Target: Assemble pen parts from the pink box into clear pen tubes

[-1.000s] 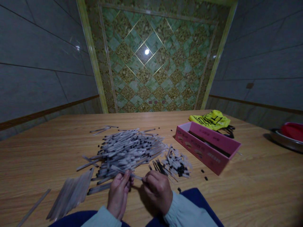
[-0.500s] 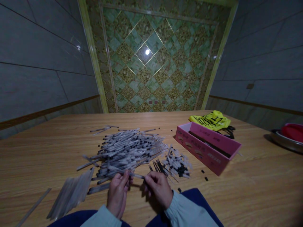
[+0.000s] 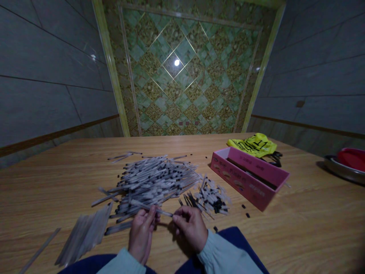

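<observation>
My left hand point(image 3: 143, 231) pinches a thin translucent tube point(image 3: 164, 212) near its middle. At the tube's right end, the fingertips of my right hand point(image 3: 191, 226) close on its dark tip. Behind both hands lies a big pile of similar tubes with dark ends point(image 3: 156, 179). Right of that pile, just beyond my right hand, are several thin dark sticks point(image 3: 190, 199) and a heap of short whitish pieces point(image 3: 209, 194) mixed with small black caps point(image 3: 219, 206). Left of my left hand, clear tubes point(image 3: 85, 234) lie side by side in a flat bundle.
A pink open box point(image 3: 242, 182) stands at an angle on the wooden table point(image 3: 299, 228) to the right. Behind it lies a yellow bag point(image 3: 255, 144) with black print. A metal pan point(image 3: 339, 169) with something red in it sits at the far right. One loose tube point(image 3: 41, 249) lies at the lower left.
Almost nothing differs. My right fingers have shifted very slightly at the tube's dark end, and the whole view has moved a little.
</observation>
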{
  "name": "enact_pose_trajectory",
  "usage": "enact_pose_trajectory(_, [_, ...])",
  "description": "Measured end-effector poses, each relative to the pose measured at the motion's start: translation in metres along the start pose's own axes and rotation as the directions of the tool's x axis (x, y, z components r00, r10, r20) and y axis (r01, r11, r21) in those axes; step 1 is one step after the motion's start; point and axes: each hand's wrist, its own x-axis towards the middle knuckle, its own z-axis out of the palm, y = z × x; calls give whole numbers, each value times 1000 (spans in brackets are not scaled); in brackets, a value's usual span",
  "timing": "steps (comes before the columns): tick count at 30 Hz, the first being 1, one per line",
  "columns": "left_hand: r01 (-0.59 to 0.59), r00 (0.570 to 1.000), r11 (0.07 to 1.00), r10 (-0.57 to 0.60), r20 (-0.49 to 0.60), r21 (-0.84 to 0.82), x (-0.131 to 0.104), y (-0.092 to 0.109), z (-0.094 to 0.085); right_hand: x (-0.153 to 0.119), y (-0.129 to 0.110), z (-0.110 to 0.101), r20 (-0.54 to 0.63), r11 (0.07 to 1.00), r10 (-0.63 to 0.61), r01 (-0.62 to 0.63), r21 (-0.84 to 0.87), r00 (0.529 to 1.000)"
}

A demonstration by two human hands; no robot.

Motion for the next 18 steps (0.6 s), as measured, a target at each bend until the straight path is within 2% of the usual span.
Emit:
enact_pose_trajectory(2, [-3, 1000, 1000, 3, -9, -12, 2, 0, -2, 0, -4, -2, -35, 996, -37, 34, -86, 999])
enact_pose_trajectory(4, [-12, 1000, 999, 11, -25, -30, 6, 0, -5, 2, -8, -8, -86, 966, -129, 106, -237, 988])
enact_pose_trajectory(6, [-27, 999, 999, 25, -42, -45, 10, 1, -8, 6, -12, -20, -137, 888, -258, 179, -424, 956])
enact_pose_trajectory(8, [-42, 998, 998, 40, -48, -45, 13, 3, -10, 11, -15, -37, -188, 773, -374, 193, -604, 908])
enact_pose_trajectory(10, [-50, 998, 998, 49, -35, -29, 12, 3, -10, 17, -17, -58, -250, 663, -440, 124, -738, 862])
enact_pose_trajectory(12, [-52, 999, 999, 52, -12, -6, 10, 4, -8, 22, -18, -77, -300, 583, -447, 20, -812, 843])
enact_pose_trajectory(15, [-89, 996, 991, 87, 23, 101, 5, 3, -6, 27, -15, -98, -349, 479, -413, -125, -869, 841])
enact_pose_trajectory(18, [-176, 984, 951, 172, 37, 253, 4, 4, -5, 27, -12, -107, -381, 397, -358, -230, -889, 852])
